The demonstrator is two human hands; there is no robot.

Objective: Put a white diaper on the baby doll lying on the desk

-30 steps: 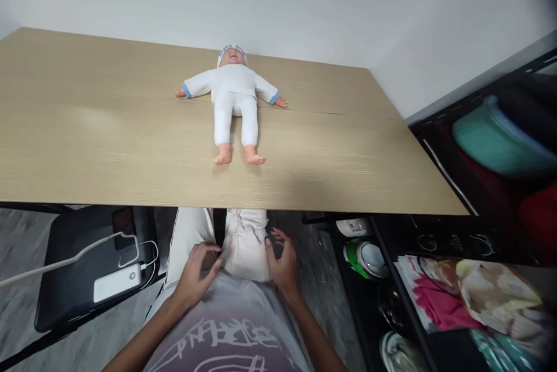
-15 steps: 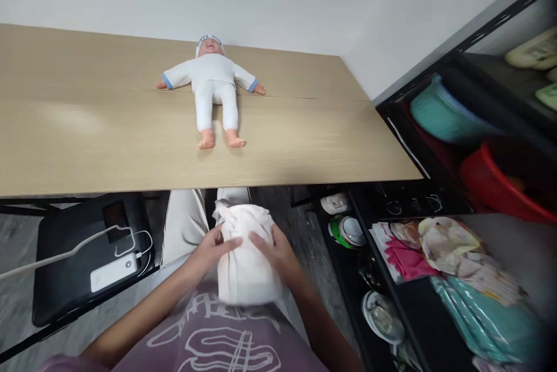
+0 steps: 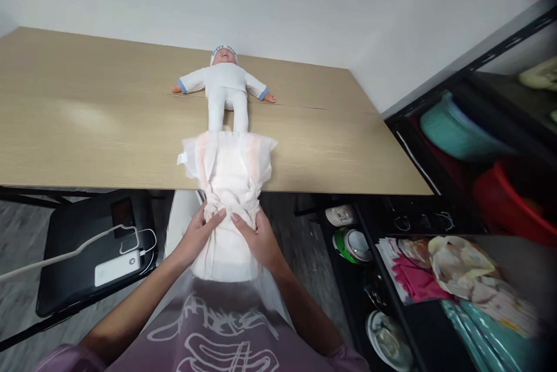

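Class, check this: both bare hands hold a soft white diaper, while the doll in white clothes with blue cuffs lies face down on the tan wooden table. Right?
Not quite: the doll lies face up, on its back, on the table; the head view shows this. The left hand and right hand do hold the diaper.

A plain indoor room, whether home or training space unclear, shows pale walls (image 3: 278, 0) beyond a wood-topped table (image 3: 108, 145) and grey wood-patterned flooring (image 3: 300, 244). At right, black shelving (image 3: 452, 325) carries household goods: a teal basin (image 3: 456, 128), a red basin (image 3: 509, 203) and pink cloth (image 3: 415, 279). At near left, a black seat (image 3: 61, 244) holds a white power bank (image 3: 117, 268). A baby doll (image 3: 226, 79) and a diaper (image 3: 232, 166) at the table lend a nursery note.
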